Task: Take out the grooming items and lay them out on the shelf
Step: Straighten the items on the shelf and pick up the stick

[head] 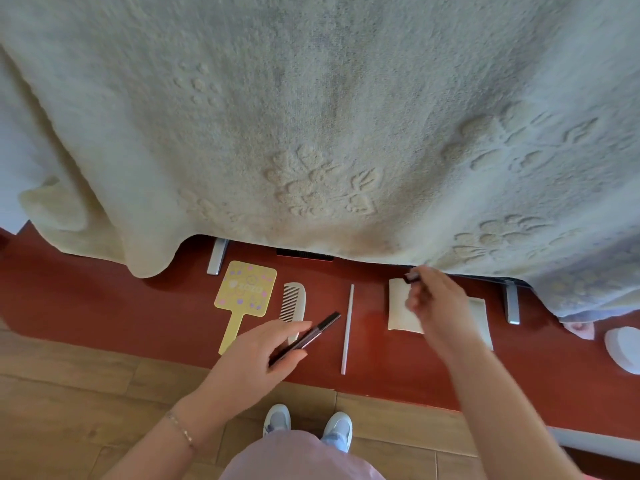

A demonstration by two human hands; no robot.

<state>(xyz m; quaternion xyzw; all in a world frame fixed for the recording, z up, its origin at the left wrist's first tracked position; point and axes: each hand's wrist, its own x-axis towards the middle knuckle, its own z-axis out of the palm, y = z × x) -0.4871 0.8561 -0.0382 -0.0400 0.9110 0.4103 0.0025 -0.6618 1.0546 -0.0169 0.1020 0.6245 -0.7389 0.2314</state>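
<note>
On the red shelf lie a yellow hand mirror, a white comb and a thin white stick, side by side. My left hand grips a slim dark pencil-like tube just above the shelf, between the comb and the stick. My right hand pinches a small dark cap over a white flat pouch, which it partly hides.
A large cream towel hangs over the back of the shelf, with two grey metal feet beneath its hem. A white round object sits at the shelf's right end. Wooden floor and my shoes lie below.
</note>
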